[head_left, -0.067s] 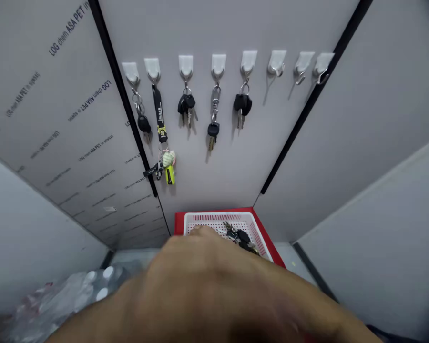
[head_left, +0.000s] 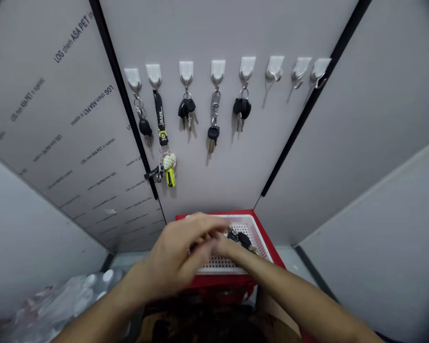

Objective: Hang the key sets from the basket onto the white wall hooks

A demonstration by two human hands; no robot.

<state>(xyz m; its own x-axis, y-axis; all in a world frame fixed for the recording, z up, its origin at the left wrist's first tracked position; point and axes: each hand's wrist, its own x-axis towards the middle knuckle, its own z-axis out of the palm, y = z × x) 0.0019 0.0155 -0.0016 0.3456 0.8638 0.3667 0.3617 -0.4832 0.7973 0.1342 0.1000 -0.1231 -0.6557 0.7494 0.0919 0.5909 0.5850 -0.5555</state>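
Your left hand [head_left: 175, 259] and right hand [head_left: 224, 247] are both down over the white perforated plastic basket [head_left: 254, 232], fingers meeting just above its near-left part. Honestly can't tell what either one has hold of: the fingers are blurred and curled toward each other, maybe pinching something small between them, but nothing shows clearly. So the grip is a question mark on both sides.

The basket sits on a red plastic stool-like stand [head_left: 271, 247] pushed against the foot of the grey wall panel [head_left: 214, 28]. Toward the basket's far-right corner, just beside your right fingers, there's a small heap of black-headed keys [head_left: 241, 238] waiting.

Up on the wall you've got a row of eight white stick-on hooks [head_left: 218, 69]. Five are loaded, counting from the left edge of the panel: a black key on a ring chain [head_left: 144, 127], a black lanyard with a green-and-yellow charm bunch [head_left: 164, 152], a pair of black fobs [head_left: 186, 107], a black key on a silver chain [head_left: 213, 131], and another black fob bunch [head_left: 242, 108]. The three hooks at the right edge [head_left: 298, 67] are bare.

So my read: you're a bit past halfway, five up, three hooks open, and the pile in the basket not yet dealt with.

Crinkly clear plastic wrap [head_left: 57, 300] lies off to the lower left, well apart from everything.
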